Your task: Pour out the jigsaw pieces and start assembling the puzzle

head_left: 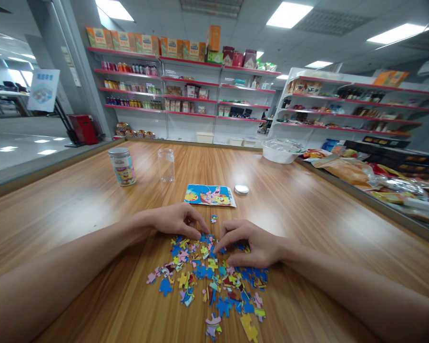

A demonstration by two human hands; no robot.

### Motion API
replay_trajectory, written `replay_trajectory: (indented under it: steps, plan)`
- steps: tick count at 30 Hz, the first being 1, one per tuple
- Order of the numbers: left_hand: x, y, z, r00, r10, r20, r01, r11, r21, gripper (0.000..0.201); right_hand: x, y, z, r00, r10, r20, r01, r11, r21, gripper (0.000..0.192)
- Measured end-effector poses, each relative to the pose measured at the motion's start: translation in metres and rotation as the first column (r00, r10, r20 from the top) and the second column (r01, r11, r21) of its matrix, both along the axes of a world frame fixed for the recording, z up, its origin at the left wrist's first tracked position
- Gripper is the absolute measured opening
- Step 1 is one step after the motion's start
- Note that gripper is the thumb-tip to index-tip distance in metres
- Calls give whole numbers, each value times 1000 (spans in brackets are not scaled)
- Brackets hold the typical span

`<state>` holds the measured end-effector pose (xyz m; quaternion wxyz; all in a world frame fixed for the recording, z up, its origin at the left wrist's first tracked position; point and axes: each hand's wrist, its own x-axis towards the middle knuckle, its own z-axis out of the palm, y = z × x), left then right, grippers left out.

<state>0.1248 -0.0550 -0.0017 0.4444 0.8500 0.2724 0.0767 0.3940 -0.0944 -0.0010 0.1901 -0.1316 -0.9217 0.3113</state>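
Observation:
A loose heap of colourful jigsaw puzzle pieces (204, 271) lies on the wooden table in front of me, blue, yellow and pink among them. At the heap's far edge, my left hand (177, 220) touches pieces with its index finger and thumb, which are apart; its other fingers curl under. My right hand (252, 244) rests over the right part of the heap, index finger reaching down to the pieces and thumb spread away. Neither hand visibly lifts a piece. One single puzzle piece (214, 219) lies just beyond, between the hands. Behind it is a cartoon picture card (210, 195).
A round silver lid (241, 190) lies right of the card. Further left stand a clear empty jar (166, 165) and a lidded cartoon-printed can (122, 166). A white bowl (280, 152) sits at the far right, near packaged snacks (357, 171). Stocked shelves (189, 81) line the back.

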Motion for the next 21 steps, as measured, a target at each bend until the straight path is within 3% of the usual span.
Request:
replay_trajectory:
  steps: [9, 15, 21]
  plan:
    - [0, 1, 1, 1000, -17, 4, 17, 1000, 13, 35, -9, -15, 5, 1000, 23, 21, -26, 986, 164, 43]
    - [0, 0, 0, 1000, -12, 4, 12, 1000, 9, 34, -12, -19, 5, 997, 74, 23, -77, 969, 233, 34]
    - [0, 1, 0, 1000, -14, 8, 14, 1000, 3, 35, -14, -19, 2, 999, -13, 30, 3, 953, 303, 31]
